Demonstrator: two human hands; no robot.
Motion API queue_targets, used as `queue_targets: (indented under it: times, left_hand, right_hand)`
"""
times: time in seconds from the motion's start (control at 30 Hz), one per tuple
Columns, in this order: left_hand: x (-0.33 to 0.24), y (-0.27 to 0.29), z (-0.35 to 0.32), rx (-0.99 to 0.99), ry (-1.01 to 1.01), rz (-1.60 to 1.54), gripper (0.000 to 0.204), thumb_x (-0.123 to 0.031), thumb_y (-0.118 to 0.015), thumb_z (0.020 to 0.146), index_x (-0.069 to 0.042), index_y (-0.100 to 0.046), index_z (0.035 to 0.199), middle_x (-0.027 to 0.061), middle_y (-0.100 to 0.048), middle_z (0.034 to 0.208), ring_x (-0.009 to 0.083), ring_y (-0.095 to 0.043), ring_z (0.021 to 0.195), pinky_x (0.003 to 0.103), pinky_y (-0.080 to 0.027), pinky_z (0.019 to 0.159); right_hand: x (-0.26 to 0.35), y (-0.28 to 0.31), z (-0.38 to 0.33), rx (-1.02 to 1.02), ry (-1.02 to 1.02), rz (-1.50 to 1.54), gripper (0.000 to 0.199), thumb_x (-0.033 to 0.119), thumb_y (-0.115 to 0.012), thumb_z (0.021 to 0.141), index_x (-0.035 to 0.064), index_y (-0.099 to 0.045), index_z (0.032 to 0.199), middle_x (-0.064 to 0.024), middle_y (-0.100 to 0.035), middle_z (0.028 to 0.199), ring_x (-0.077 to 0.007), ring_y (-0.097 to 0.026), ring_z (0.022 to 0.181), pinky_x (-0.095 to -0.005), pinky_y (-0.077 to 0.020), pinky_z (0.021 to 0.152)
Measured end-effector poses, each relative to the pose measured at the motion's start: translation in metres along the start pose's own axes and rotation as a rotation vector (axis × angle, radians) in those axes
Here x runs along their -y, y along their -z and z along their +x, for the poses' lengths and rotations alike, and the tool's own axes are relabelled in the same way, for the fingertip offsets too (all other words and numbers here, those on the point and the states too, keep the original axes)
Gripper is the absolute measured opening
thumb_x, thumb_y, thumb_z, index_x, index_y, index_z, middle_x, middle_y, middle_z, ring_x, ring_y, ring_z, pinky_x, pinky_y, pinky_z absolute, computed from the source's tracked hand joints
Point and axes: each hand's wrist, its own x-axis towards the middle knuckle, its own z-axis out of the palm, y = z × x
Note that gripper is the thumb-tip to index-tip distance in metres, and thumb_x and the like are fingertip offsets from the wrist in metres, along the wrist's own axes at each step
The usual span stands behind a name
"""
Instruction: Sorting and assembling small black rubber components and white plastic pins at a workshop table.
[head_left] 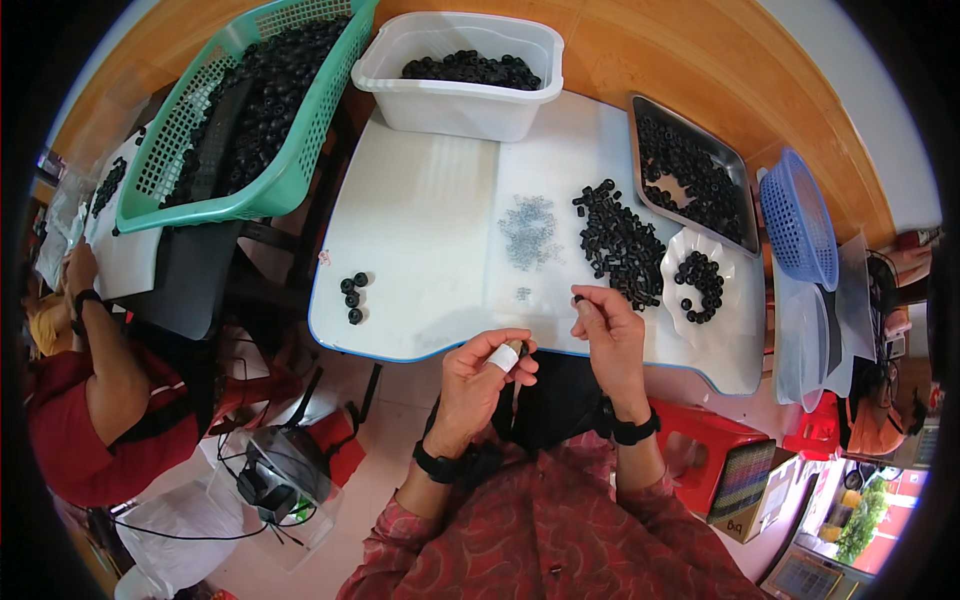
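My left hand (478, 385), with a white wrap on its thumb, is closed around a small round black plastic part (523, 348) just off the table's near edge. To its right, my right hand (612, 335) pinches a tiny black piece (579, 298) between thumb and forefinger; the fingers hide most of it. Beyond the right hand lies a heap of small black cylindrical parts (620, 245). A patch of tiny clear or metallic bits (528, 232) is spread on the white table (420, 230). Several round black knobs (353, 300) sit at the table's left.
A white tub (450, 108) and a green basket (250, 205) hold black parts. On the right are a metal tray (690, 215), a white scalloped plate (688, 242) with black parts, and a blue basket (800, 220). Another person (110, 400) works at the left. A red stool (690, 440) stands close by.
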Motion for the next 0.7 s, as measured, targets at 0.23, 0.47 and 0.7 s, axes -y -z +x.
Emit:
queue_targets:
  times: [0.23,0.47,0.7]
  left_hand:
    - [-0.004,-0.009,0.000,0.020,-0.033,-0.043,0.025,-0.006,-0.055,0.103,0.006,-0.062,0.123,0.0159,-0.067,0.114,0.0164,-0.065,0.090,0.027,-0.053,0.077]
    - [-0.002,-0.010,-0.004,0.038,-0.031,-0.050,0.024,-0.005,-0.055,0.102,0.005,-0.062,0.123,0.0140,-0.067,0.111,0.0150,-0.064,0.090,0.027,-0.053,0.076]
    - [0.000,-0.011,-0.007,0.045,-0.032,-0.007,0.024,-0.002,-0.056,0.101,0.005,-0.063,0.122,0.0114,-0.068,0.105,0.0140,-0.064,0.087,0.026,-0.054,0.074]
  right_hand:
    - [0.007,-0.002,-0.026,0.163,-0.195,0.420,0.019,0.006,-0.057,0.101,-0.0019,-0.065,0.117,-0.0076,-0.071,0.104,-0.0082,-0.061,0.072,-0.0220,-0.0483,0.066]
    - [0.009,-0.007,-0.036,0.215,-0.132,0.527,0.017,0.006,-0.061,0.100,-0.0010,-0.067,0.115,-0.0035,-0.068,0.096,-0.0069,-0.058,0.076,-0.0211,-0.0470,0.068]
    - [0.016,-0.014,-0.044,0.203,-0.038,0.376,0.017,0.001,-0.062,0.099,-0.0010,-0.069,0.114,-0.0027,-0.063,0.097,-0.0072,-0.059,0.078,-0.0217,-0.0497,0.071]
